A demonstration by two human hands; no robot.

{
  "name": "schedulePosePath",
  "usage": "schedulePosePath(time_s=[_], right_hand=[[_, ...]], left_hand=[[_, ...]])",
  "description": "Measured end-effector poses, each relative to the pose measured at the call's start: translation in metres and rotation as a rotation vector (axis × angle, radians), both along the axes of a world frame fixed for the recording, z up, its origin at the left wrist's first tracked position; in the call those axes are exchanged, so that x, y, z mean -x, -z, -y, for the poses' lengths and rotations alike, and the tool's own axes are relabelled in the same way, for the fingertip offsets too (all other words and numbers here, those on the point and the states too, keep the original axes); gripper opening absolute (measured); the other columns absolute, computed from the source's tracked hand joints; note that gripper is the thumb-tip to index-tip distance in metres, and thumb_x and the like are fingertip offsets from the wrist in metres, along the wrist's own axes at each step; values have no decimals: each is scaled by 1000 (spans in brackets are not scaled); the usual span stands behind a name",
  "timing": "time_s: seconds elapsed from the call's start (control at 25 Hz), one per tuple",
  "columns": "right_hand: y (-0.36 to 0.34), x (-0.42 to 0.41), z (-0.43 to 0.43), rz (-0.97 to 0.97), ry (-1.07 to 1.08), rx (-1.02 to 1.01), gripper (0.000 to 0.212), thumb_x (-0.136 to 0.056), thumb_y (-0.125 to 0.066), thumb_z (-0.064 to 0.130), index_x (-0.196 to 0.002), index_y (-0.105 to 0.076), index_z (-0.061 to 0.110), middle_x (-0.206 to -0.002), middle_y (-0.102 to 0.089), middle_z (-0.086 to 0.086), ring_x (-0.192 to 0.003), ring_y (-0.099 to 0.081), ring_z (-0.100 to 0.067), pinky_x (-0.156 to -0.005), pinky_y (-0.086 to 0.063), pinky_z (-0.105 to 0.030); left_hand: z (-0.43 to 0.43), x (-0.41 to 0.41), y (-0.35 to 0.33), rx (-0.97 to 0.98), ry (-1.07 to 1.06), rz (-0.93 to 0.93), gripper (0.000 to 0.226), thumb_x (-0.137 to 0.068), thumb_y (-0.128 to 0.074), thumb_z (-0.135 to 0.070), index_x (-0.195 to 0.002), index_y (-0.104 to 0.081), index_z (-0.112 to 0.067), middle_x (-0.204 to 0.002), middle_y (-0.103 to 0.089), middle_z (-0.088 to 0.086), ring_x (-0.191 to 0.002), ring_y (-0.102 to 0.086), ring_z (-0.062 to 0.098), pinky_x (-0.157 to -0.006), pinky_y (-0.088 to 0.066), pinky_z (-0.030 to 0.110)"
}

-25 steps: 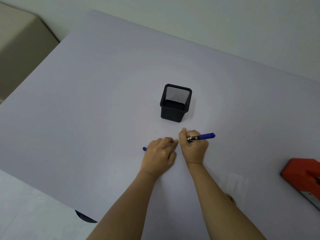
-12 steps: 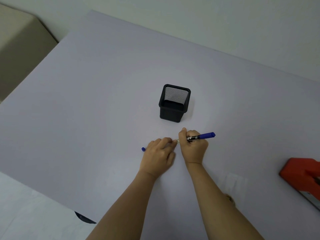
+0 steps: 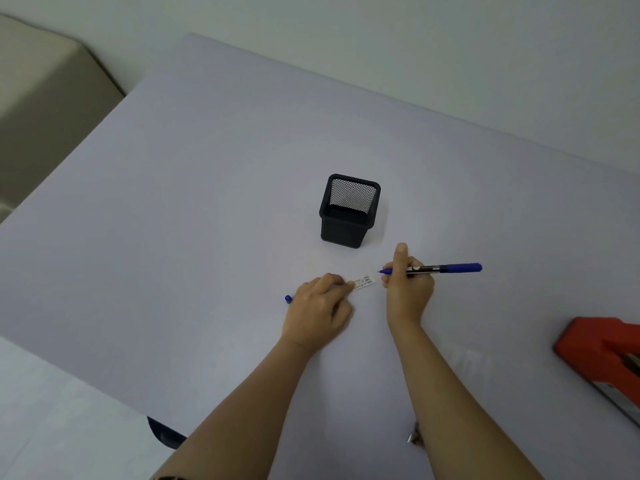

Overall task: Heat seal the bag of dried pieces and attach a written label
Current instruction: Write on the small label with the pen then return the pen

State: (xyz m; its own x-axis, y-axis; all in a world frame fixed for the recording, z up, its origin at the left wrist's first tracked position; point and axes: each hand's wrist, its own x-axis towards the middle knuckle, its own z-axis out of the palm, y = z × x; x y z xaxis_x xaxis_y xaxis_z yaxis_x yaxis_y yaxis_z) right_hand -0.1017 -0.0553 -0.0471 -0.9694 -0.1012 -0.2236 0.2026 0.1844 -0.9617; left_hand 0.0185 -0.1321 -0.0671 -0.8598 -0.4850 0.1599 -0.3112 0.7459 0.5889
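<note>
Right hand (image 3: pixel 408 289) grips the pen (image 3: pixel 440 268); curled left hand (image 3: pixel 317 313) holds the label (image 3: pixel 363 282), its writing unreadable, cap (image 3: pixel 288 298) mostly hidden.

Both forearms are bare to the near edge; the left hand (image 3: pixel 317 315) and right hand (image 3: pixel 408 292) are bare, with short fingernails.
</note>
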Motion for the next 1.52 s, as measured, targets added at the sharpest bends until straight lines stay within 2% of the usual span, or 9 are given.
schedulePosePath(time_s=[0.28, 0.52, 0.68, 0.76, 0.92, 1.04, 1.16, 1.2, 1.52], right_hand=[[-31, -2, -25, 187, -54, 141, 45, -98, -39, 33, -65, -62, 12, -64, -63, -3, -49, -58, -3, -52, -50, -17], [-57, -4, -44, 129, -85, 125, 30, -97, -42, 29, -72, -52, 15, -64, -55, -4, -46, -56, -2, -50, -50, -16], [-71, -6, -52, 109, -109, 133, 28, -94, -49, 33, -74, -52, 15, -60, -52, -1, -46, -50, -4, -48, -45, -17], [-77, -8, -53, 133, -110, 148, 28, -93, -50, 34, -74, -53, 14, -63, -55, 0, -49, -54, -3, -53, -48, -15], [-93, -14, -47, 352, -32, 353, 28, -96, -46, 26, -73, -53, 12, -70, -57, -2, -51, -62, -3, -53, -53, -13], [-103, -18, -46, 446, -24, 468, 19, -93, -48, 13, -76, -55, 9, -73, -56, -5, -49, -63, -7, -51, -53, -14], [-108, -26, -43, 411, -69, 454, 14, -92, -55, 16, -80, -57, 10, -71, -59, -4, -50, -63, -6, -51, -53, -13], [-109, -28, -41, 392, -75, 443, 15, -92, -55, 19, -80, -58, 10, -70, -60, -3, -51, -63, -6, -52, -53, -13], [-115, -37, -34, 354, -67, 399, 17, -92, -54, 22, -79, -59, 13, -70, -63, -1, -56, -65, -6, -60, -55, -13]], left_hand=[[-1, 12, -11, -222, -138, 95, 19, -88, -60, -17, -101, -72, -11, -102, -65, 4, -87, -62, 17, -79, -52, 27], [-8, 15, -35, -373, -221, 94, 20, -90, -57, -11, -107, -66, -10, -109, -58, 1, -75, -53, 10, -67, -38, 7], [-1, -12, -47, -137, -271, 2, 24, -88, -57, -8, -111, -63, -8, -116, -56, 7, -86, -58, 19, -76, -48, 24], [8, -28, -47, -62, -353, 135, 33, -89, -56, -14, -122, -57, -10, -129, -47, 12, -102, -54, 28, -85, -50, 36], [13, -44, -42, -96, -283, 324, 31, -93, -47, -8, -123, -55, -7, -119, -54, 15, -105, -53, 29, -86, -43, 29], [5, -33, -62, -424, -493, 121, 17, -92, -52, -9, -103, -66, -10, -103, -65, 7, -92, -60, 20, -80, -43, 23], [-10, -11, -102, -1223, -616, -238, 12, -90, -57, -7, -97, -66, -11, -96, -68, 7, -86, -64, 16, -84, -55, 25], [-15, -6, -113, -1357, -608, -319, 12, -91, -57, -8, -99, -65, -8, -92, -68, 8, -83, -64, 16, -82, -56, 23], [-24, 2, -137, -1413, -546, -349, 12, -92, -56, -16, -92, -66, -11, -83, -69, 7, -74, -64, 14, -70, -58, 20]])
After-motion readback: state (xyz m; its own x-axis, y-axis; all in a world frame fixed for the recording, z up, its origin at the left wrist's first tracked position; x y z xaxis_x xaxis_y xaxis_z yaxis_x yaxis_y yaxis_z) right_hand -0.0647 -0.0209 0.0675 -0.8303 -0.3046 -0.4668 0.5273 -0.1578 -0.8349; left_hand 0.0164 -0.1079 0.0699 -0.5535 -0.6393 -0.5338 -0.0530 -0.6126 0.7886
